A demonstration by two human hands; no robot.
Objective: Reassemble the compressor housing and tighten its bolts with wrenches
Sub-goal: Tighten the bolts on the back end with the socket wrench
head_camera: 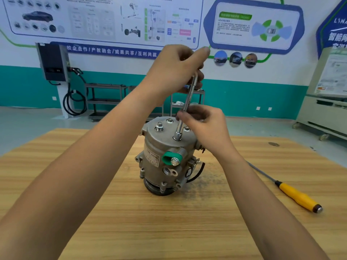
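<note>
A grey metal compressor (pixel 165 158) stands upright in the middle of the wooden table (pixel 169 222), with a green plug on its side. Three bolts (pixel 159 126) stick up from its top cover. A long socket wrench (pixel 185 113) stands nearly upright, its socket seated on a bolt at the front of the cover. My left hand (pixel 174 72) grips the top end of the wrench. My right hand (pixel 202 124) pinches the shaft lower down, just above the cover.
A screwdriver with a yellow handle (pixel 298 197) lies on the table to the right of my right arm. Beyond the table stand a wall charger with black cable (pixel 54 62), metal shelf carts (pixel 105 100) and a white cabinet on wheels (pixel 323 113).
</note>
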